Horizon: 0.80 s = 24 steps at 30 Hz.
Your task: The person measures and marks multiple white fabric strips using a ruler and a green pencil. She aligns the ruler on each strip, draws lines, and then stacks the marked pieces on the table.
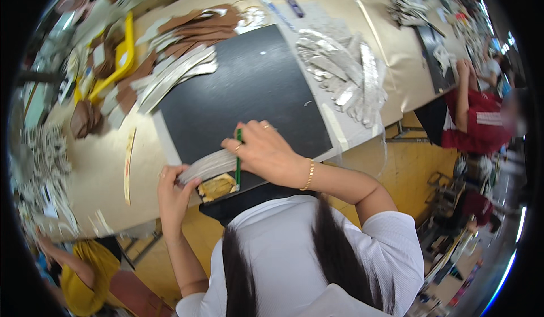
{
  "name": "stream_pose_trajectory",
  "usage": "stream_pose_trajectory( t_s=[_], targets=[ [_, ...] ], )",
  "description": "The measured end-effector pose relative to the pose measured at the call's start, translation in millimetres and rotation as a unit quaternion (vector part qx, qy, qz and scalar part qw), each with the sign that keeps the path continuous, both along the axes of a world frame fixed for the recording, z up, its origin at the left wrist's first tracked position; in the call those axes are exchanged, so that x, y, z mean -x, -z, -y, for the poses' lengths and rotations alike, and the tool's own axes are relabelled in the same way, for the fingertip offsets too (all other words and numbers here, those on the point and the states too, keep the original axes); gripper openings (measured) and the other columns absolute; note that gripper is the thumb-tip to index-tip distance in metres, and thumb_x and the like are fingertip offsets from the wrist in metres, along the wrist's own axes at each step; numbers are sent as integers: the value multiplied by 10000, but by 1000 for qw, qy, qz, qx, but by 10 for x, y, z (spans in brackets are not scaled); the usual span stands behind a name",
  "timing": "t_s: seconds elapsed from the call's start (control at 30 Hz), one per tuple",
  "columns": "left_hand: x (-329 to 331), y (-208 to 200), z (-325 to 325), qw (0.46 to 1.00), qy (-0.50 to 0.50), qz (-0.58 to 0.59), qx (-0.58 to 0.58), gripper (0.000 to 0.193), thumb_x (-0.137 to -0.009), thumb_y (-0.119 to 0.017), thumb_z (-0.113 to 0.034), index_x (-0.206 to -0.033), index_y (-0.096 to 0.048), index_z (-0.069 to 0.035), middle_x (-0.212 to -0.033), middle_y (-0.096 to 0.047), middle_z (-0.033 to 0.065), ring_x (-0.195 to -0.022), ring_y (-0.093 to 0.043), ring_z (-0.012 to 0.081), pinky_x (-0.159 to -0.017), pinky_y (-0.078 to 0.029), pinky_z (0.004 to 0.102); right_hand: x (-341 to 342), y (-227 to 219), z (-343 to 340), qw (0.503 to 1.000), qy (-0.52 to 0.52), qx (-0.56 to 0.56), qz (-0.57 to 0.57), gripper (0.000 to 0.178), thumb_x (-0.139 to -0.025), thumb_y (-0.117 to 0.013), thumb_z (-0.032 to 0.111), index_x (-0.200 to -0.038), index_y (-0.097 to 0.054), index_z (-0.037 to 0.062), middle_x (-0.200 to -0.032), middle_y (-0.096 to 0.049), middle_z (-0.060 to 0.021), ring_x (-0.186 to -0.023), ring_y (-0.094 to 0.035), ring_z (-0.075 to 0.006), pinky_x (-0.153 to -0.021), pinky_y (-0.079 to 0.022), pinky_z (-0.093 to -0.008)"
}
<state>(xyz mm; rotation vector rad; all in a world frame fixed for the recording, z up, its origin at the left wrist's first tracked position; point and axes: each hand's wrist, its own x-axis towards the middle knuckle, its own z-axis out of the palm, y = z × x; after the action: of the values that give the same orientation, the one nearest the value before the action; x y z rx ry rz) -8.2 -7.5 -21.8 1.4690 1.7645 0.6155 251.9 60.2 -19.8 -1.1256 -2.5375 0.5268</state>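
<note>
A pale grey, ribbed strip (pixel 211 166) lies curved along the near edge of a black work mat (pixel 249 84). My left hand (pixel 177 188) pinches its left end between thumb and fingers. Over its right end, my right hand (pixel 265 151) is closed around a slim green stick-like tool (pixel 238 161), which stands nearly in line with my body. The tool's exact kind cannot be made out. Just below the strip, by the tool's lower end, is a yellowish, stained patch (pixel 216 188) at the mat's near edge.
Silvery grey strips (pixel 340 70) are heaped right of the mat, and more strips (pixel 178 73) overlap its upper left. Brown pieces (pixel 198 31) and a yellow tray (pixel 129 48) stand beyond. A ruler (pixel 130 167) lies left. Co-workers sit right (pixel 476 116) and lower left (pixel 88 271).
</note>
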Motion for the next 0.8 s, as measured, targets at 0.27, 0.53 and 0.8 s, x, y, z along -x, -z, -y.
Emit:
stream_pose_trajectory(
  t_s=[0.27, 0.53, 0.8],
  targets=[
    [72, -17, -32, 997, 39, 56, 23, 248, -783, -817, 4, -950, -634, 0, -949, -596, 50, -798, -534, 146, -713, -437, 290, 46, 158, 64, 998, -51, -28, 9, 268, -801, -735, 209, -1002, -625, 71, -900, -655, -105, -885, -623, -246, -798, -468, -371],
    [-63, -49, -301, 979, -13, 192, -65, 410, -849, -784, 27, -1226, -627, -1, -1035, -619, 52, -876, -569, 131, -826, -481, 270, -523, -186, -66, 983, 42, 152, -93, 319, -852, -784, 243, -1035, -576, 87, -859, -664, -127, -802, -703, -364, -736, -565, -431],
    [-408, -175, -598, 983, 44, 173, -34, 439, -868, -776, 12, -1282, -633, -18, -1055, -644, 64, -881, -596, 124, -822, -508, 269, -1920, -535, -340, 931, 355, -5, -90, 364, -818, -853, 238, -1037, -633, 47, -802, -646, -90, -687, -593, -241, -651, -481, -364]
  ],
)
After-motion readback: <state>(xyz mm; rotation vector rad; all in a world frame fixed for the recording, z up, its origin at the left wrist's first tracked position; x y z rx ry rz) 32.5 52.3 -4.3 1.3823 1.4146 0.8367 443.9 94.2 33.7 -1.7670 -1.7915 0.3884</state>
